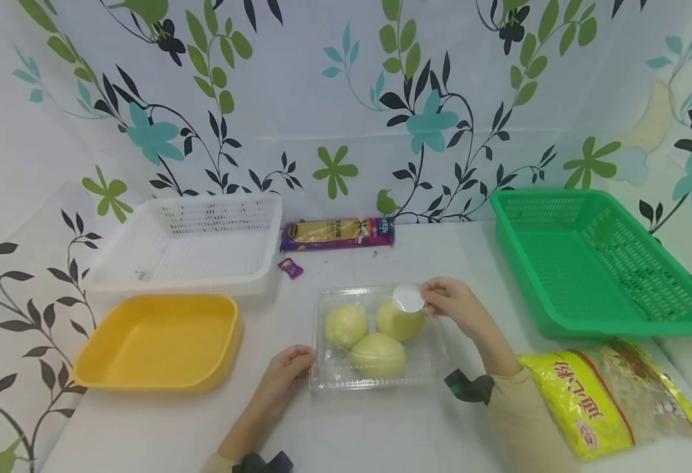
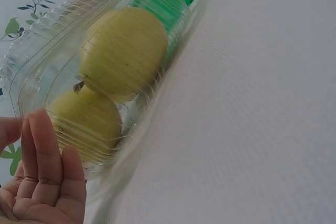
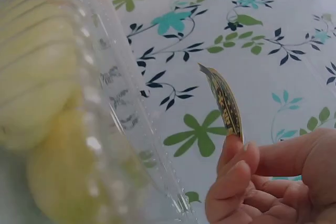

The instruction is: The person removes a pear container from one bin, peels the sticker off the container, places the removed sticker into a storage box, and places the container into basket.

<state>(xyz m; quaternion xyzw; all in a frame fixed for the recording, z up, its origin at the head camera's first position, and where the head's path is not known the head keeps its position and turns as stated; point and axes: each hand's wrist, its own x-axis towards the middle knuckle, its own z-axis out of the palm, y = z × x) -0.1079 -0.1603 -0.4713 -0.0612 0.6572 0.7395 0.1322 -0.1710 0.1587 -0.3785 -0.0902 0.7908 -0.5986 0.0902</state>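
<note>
A clear plastic clamshell box (image 1: 422,371) with three pale yellow-green pears (image 1: 378,355) inside lies in the middle of the table. My left hand (image 1: 289,374) is at its left side; in the left wrist view the thumb and fingers (image 2: 44,145) pinch the rim. Above the box's upper right part, my right hand (image 1: 455,303) pinches a round sticker (image 1: 409,298) by its edge. Its white side faces up in the head view, while the right wrist view shows a curved dark side of the sticker (image 3: 226,103) with gold print.
A white basket (image 1: 221,286) and a yellow tray (image 1: 156,381) stand at the left. At the back lie a purple-ended noodle packet (image 1: 340,234) and a small purple wrapped piece (image 1: 290,267). On the right are a green basket (image 1: 618,325) and a yellow pasta bag (image 1: 606,401).
</note>
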